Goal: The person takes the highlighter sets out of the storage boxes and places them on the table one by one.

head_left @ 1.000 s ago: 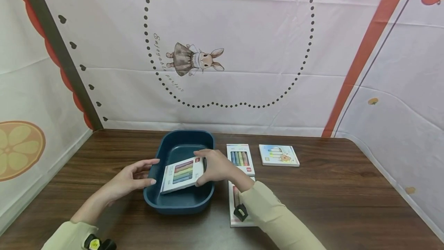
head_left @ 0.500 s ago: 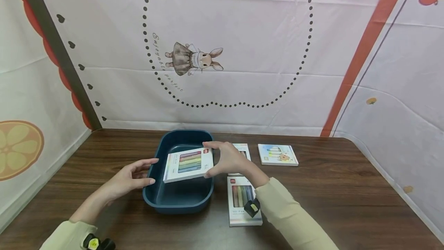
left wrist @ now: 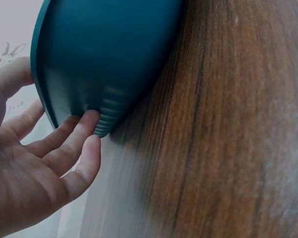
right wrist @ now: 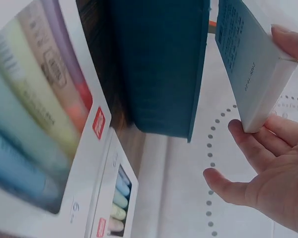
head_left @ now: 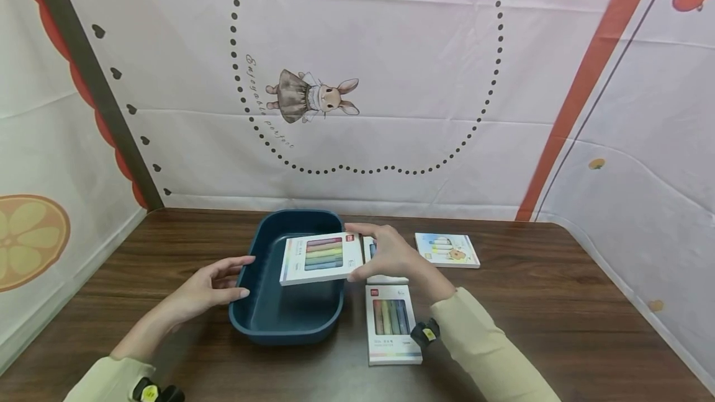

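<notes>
My right hand (head_left: 393,256) pinches a white box of pastel highlighters (head_left: 296,265) by its right end, thumb on the near side and fingers on the far side. The box is tilted over the right rim of a dark blue plastic bin (head_left: 276,318), its windowed face up. In the right wrist view, the box's printed back (right wrist: 253,69) shows. My left hand (head_left: 215,287) is at the bin's left side. As the left wrist view shows, loosely extended fingertips (left wrist: 92,119) touch the bin's outer wall (left wrist: 109,49) and another finger meets its rim.
Right of the bin, a white highlighter box (head_left: 391,324) lies flat on the wooden table (head_left: 530,315). Behind it lies a similar box (head_left: 386,280), partly covered by my right hand. A blue-and-white illustrated box (head_left: 447,250) lies farther right. A printed cloth (head_left: 424,79) hangs behind.
My right hand has drawn the highlighter box up and to the right, from inside the bin to over its right rim. My left hand stays at the bin's side.
</notes>
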Motion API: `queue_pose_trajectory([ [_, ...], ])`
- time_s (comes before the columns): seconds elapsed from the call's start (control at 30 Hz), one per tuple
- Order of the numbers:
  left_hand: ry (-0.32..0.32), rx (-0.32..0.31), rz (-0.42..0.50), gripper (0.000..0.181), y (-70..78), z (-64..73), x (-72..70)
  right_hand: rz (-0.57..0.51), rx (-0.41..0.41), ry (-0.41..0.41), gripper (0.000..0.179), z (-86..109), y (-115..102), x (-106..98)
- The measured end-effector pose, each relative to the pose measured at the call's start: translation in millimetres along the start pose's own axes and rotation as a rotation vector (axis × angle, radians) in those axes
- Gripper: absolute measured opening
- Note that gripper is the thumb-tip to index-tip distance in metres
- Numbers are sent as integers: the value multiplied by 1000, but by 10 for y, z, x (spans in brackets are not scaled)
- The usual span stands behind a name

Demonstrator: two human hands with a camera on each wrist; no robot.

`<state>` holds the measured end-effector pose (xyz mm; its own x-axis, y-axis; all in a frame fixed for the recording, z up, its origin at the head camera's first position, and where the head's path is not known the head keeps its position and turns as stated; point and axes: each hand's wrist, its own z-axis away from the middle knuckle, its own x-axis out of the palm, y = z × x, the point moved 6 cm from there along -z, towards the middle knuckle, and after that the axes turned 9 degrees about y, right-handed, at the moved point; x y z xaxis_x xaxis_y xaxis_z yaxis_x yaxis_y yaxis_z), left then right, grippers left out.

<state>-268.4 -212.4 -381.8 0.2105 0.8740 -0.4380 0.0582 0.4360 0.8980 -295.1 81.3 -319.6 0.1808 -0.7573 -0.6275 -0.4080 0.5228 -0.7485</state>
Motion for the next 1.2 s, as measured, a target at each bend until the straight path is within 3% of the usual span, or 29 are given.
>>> queue_pose_trajectory([
  [0.27, -4, 5, 4, 65, -7, -6, 6, -49, 72, 30, 86, 98, 121, -144],
  [0.6, -11, 17, 3, 64, -14, 2, 8, -46, 56, 50, 85, 240, 217, -355],
  [0.97, -7, 15, 0, 64, -28, 3, -2, 34, 36, 88, 84, 354, 316, -559],
  [1.2, -6, 6, 0, 64, -18, -2, 1, 22, 68, 120, 84, 478, 411, -695],
])
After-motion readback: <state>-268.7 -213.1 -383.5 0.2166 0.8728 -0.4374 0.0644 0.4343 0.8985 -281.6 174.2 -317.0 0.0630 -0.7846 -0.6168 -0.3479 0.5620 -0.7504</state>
